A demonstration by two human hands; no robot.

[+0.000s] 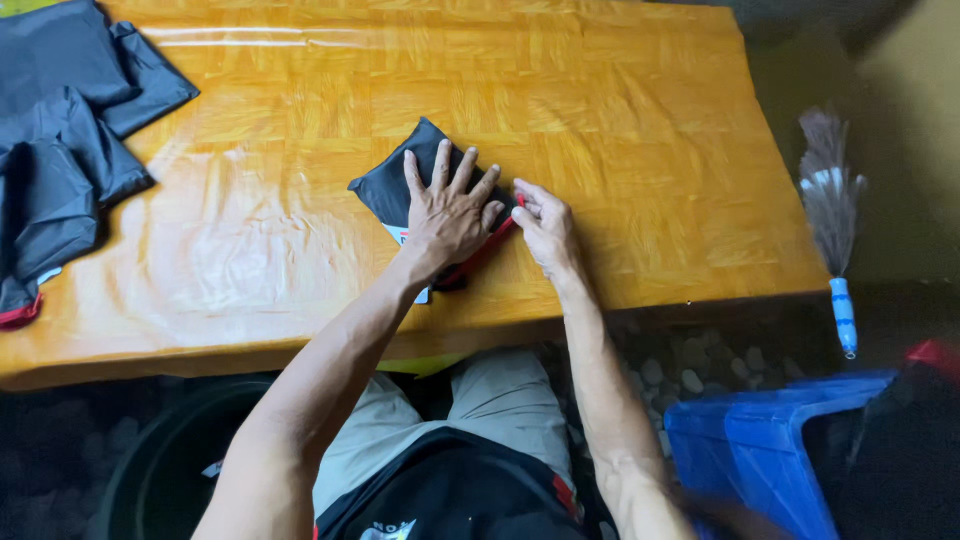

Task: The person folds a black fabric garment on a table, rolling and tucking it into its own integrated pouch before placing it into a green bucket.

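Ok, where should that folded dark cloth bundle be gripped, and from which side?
Probably at the red-trimmed edge on the folded dark cloth bundle's right side, coming in from the right. The left hand lies flat over the middle, pinning it to the wooden table, so only that edge, where the right hand already pinches, stays free.

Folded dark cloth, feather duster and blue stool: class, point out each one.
folded dark cloth (398, 185): head view, its bare upper left part.
feather duster (828, 200): head view, its grey feathers.
blue stool (760, 450): head view, its top.
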